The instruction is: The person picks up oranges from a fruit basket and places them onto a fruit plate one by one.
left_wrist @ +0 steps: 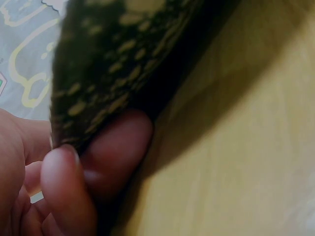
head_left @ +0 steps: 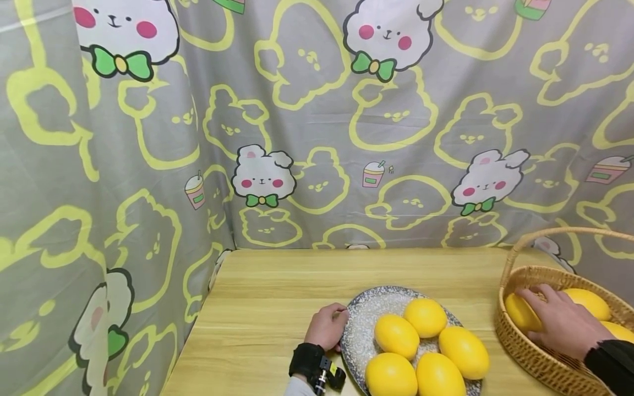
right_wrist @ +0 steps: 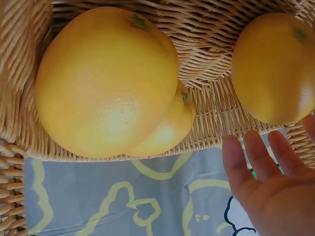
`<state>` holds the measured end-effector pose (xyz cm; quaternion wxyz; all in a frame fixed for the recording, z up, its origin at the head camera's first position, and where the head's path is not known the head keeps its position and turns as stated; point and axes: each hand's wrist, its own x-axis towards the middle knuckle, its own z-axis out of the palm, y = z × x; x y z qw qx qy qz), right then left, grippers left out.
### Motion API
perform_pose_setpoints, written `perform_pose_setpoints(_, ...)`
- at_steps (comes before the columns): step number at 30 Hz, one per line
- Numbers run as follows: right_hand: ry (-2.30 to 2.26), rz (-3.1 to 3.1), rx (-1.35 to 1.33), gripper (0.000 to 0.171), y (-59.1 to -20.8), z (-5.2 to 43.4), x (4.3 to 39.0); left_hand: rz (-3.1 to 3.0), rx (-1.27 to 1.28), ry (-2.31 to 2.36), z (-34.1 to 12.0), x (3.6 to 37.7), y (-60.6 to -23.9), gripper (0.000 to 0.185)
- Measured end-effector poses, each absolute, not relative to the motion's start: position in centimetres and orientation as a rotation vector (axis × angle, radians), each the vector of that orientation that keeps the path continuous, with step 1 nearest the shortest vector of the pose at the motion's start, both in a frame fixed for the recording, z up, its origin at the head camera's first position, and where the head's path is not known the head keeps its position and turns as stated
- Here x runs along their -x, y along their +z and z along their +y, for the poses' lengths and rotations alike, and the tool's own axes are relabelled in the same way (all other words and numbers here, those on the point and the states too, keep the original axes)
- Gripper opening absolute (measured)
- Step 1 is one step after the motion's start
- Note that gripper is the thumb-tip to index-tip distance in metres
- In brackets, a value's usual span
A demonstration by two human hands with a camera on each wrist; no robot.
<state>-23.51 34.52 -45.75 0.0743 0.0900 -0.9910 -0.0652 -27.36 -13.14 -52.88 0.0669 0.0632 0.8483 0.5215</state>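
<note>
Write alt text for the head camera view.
A person's right hand reaches into a wicker basket of yellow lemons, while the left hand holds the rim of a speckled plate carrying five lemons on a wooden table.

From my head the light is bright, even and soft, with only faint shadows on the tabletop [head_left: 277, 297]; the curtain [head_left: 317, 121] bows at the edges. My left wrist view is dim and badly blurred, the plate [left_wrist: 113, 64] a dark mass shadowing my fingers [left_wrist: 118, 147]. My right wrist view is bright, the fruit [right_wrist: 106, 83] softly glossy.
</note>
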Motion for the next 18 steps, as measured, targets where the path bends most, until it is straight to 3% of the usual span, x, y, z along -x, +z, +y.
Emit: perform_pose_setpoints(18, -0.179, -3.003, -0.377, 0.08, -46.1, 35.0, 25.0, 2.562, -0.175, 1.558, -13.1, 27.3, -52.7, 0.031)
